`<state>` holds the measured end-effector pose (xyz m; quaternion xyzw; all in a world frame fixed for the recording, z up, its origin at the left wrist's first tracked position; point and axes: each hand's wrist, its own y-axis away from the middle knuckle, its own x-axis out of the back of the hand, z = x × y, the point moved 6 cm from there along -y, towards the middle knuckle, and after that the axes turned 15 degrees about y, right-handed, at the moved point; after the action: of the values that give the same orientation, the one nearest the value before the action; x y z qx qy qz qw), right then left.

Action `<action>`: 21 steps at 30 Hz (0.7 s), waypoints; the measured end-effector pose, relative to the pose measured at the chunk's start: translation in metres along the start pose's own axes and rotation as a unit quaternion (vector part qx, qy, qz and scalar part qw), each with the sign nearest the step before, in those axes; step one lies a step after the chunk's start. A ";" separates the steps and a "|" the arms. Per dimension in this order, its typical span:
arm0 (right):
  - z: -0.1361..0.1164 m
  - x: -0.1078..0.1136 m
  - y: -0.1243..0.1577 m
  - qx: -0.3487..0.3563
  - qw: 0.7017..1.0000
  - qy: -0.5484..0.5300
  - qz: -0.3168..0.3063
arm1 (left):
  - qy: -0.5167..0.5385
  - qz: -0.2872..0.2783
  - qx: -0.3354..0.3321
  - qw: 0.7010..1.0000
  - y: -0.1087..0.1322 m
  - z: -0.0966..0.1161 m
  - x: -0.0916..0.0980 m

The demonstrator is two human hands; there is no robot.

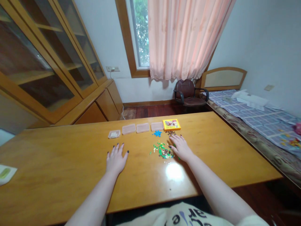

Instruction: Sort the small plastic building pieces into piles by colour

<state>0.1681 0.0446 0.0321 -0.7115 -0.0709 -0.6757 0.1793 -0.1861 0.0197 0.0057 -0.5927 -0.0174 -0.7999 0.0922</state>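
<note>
My left hand (116,160) lies flat on the wooden table with its fingers spread, holding nothing. My right hand (182,148) is stretched out over the right side of a mixed heap of small pieces (164,151), mostly green with some white and brown. Its fingertips reach close to a little pile of brown pieces (171,133). Left of that lies a pile of blue pieces (157,133). The pieces look like tiny building bricks, too small to make out exactly. Part of the mixed heap is hidden under the right hand.
Behind the piles stand a yellow box (171,124) and several shallow clear trays (142,127); the leftmost small tray (114,134) holds something white. A white packet (7,174) lies at the table's left edge. Beyond are a brown chair (188,92) and a bed (254,113).
</note>
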 end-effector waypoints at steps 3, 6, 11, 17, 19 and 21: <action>0.017 -0.005 0.016 -0.033 0.999 0.000 -0.017 | 0.000 -0.001 0.001 1.000 0.000 0.000 0.000; 0.010 -0.009 0.016 0.003 0.999 -0.004 -0.049 | 0.000 -0.001 0.004 1.000 -0.001 -0.001 0.000; -0.021 -0.013 -0.004 0.046 0.996 0.007 -0.073 | 0.005 0.000 0.001 1.000 -0.001 -0.002 -0.001; -0.019 -0.020 -0.028 -0.002 0.996 0.027 -0.088 | 0.011 -0.004 0.008 1.000 -0.001 -0.001 0.000; -0.009 -0.018 -0.025 -0.020 0.997 0.022 -0.073 | 0.012 -0.008 0.009 1.000 0.000 0.000 0.000; -0.002 -0.014 -0.014 -0.012 0.999 0.012 -0.049 | 0.012 -0.009 0.008 1.000 0.000 0.000 0.000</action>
<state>0.1604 0.0591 0.0203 -0.7012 -0.0959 -0.6928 0.1385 -0.1864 0.0200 0.0059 -0.5819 -0.0276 -0.8078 0.0901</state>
